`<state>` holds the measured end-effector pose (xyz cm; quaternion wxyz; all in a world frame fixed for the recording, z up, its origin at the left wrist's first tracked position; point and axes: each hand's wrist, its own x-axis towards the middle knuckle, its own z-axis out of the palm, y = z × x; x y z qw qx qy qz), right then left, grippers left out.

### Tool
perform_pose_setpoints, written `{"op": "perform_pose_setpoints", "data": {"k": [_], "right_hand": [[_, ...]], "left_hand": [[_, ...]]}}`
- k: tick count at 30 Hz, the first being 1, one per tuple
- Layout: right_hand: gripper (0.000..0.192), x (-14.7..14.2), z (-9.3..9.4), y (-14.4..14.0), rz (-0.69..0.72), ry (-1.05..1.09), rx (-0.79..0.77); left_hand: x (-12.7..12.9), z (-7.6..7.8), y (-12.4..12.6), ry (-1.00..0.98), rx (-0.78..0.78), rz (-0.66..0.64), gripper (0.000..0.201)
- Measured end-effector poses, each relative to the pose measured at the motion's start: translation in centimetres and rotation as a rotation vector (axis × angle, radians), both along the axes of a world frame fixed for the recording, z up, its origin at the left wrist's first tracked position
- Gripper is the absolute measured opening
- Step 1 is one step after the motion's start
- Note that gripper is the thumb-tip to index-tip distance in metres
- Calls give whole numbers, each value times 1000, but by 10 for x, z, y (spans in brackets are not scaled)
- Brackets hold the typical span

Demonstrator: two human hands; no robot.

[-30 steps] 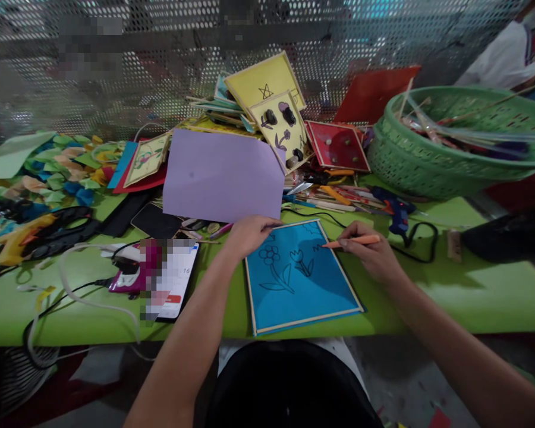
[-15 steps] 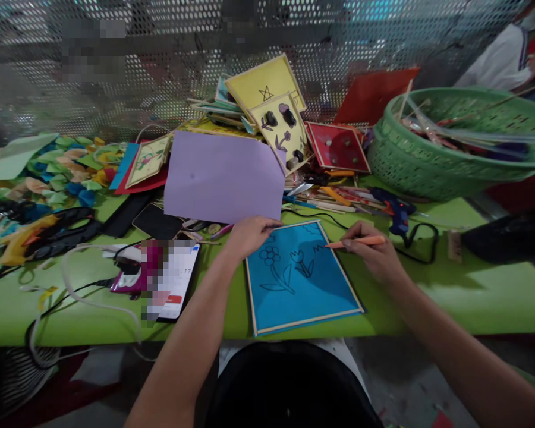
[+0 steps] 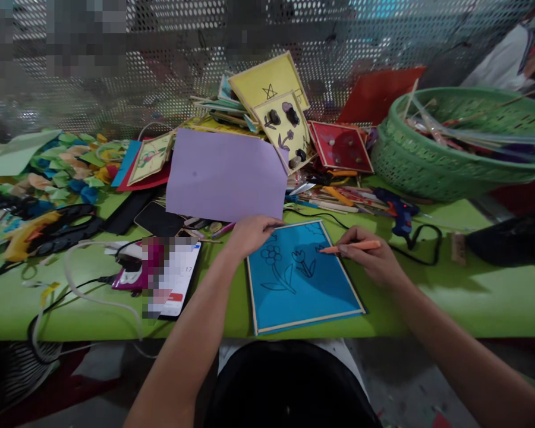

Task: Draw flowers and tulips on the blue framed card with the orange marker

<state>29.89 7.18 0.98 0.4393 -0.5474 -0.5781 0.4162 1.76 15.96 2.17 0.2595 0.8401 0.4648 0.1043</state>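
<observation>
A blue board point(image 3: 303, 303) edged with thin wooden sticks lies on the green table in front of me, with black line drawings of flowers on it. My left hand point(image 3: 254, 235) grips its upper left corner, fingers along the top edge; the underside of those fingers is hidden. An orange pen point(image 3: 361, 245) is pinched between the thumb and fingers of my right hand point(image 3: 368, 255). Its tip touches the board near the upper right, at a small zigzag-topped outline. A cloud-like outline runs along the top right corner.
Behind the board lie a purple sheet point(image 3: 227, 175), framed pictures point(image 3: 267, 83) and loose sticks. A blue glue gun point(image 3: 399, 214) and green basket point(image 3: 455, 169) stand right. Left are a phone point(image 3: 182, 279), cables, a power strip point(image 3: 134, 273) and paper scraps point(image 3: 66, 166).
The pen tip has shifted slightly left and down, and the small zigzag has gained strokes below it. My left hand stays on the board's corner. The view has shifted a little.
</observation>
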Motion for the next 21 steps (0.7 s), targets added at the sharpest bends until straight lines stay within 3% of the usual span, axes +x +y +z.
{"op": "perform_pose_setpoints", "data": {"k": [21], "right_hand": [[36, -2, 1, 1, 22, -18, -6]], "left_hand": [[-1, -5, 2, -1, 27, -28, 38]]}}
